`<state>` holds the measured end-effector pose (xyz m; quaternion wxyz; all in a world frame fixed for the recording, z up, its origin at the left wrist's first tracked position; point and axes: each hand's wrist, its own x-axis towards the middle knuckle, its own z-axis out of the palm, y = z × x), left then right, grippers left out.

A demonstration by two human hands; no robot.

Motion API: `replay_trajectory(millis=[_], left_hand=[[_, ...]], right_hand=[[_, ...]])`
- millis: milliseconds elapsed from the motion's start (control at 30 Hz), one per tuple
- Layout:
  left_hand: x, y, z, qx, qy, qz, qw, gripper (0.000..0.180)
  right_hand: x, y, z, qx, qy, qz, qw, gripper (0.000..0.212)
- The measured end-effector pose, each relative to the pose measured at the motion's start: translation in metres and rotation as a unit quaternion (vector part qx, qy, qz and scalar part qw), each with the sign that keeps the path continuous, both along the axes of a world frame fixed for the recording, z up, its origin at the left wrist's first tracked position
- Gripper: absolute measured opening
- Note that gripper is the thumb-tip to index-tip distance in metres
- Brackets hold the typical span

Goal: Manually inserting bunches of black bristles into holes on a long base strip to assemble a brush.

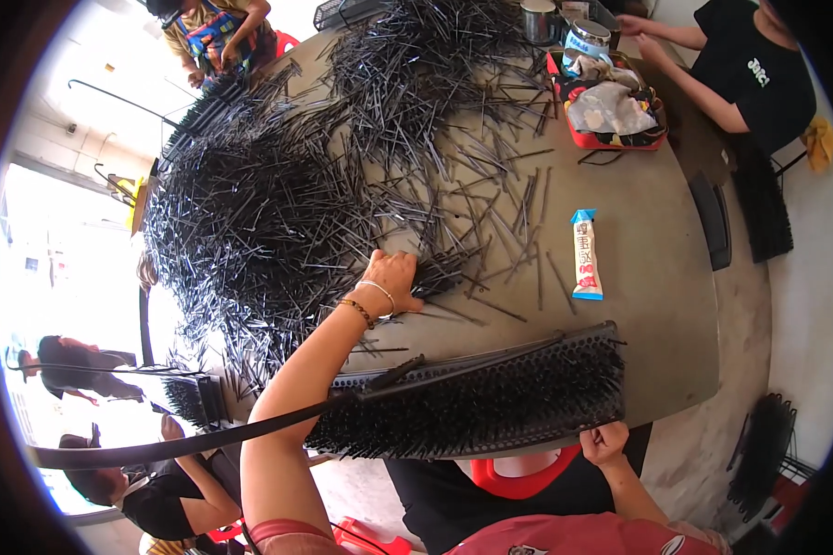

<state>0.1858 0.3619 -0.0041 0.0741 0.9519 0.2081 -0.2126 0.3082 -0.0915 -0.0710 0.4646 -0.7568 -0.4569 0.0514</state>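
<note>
In front of me, tilted along the near table edge, lies a long black perforated panel [477,388] bristling with short black strips. A curved black rod [194,444] runs left from it, passing over my left forearm. My right hand [603,442] has its fingers closed on the panel's lower right corner. Beyond the panel, my left hand [389,280] reaches down at the near edge of a heap of loose black strips [250,222]. Its fingers curl round a small bunch of strips [440,271]; the fingertips are partly hidden.
A wrapped snack bar [586,254] lies on the table [657,324] at right. Farther back are a red tray [620,141] with cloths, a jar [585,44] and a metal mug [539,20]. Another strip heap [426,65] lies far off. Co-workers sit around; a red stool [518,476] stands below.
</note>
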Motion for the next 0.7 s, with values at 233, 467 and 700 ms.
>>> replay_trajectory(millis=[233, 467, 700], left_hand=[[-0.011, 0.015, -0.009, -0.014, -0.030, 0.021, 0.999, 0.045], [-0.021, 0.042, 0.002, -0.167, -0.288, 0.229, 0.915, 0.033], [-0.011, 0.045, 0.023, -0.426, -0.592, 0.381, 0.568, 0.018]], right_hand=[[0.000, 0.001, 0.003, -0.001, 0.002, -0.006, 1.000, 0.026], [0.002, -0.008, -0.003, -0.013, -0.010, 0.011, 1.000, 0.003], [-0.001, 0.000, 0.002, -0.003, -0.006, -0.012, 1.000, 0.026]])
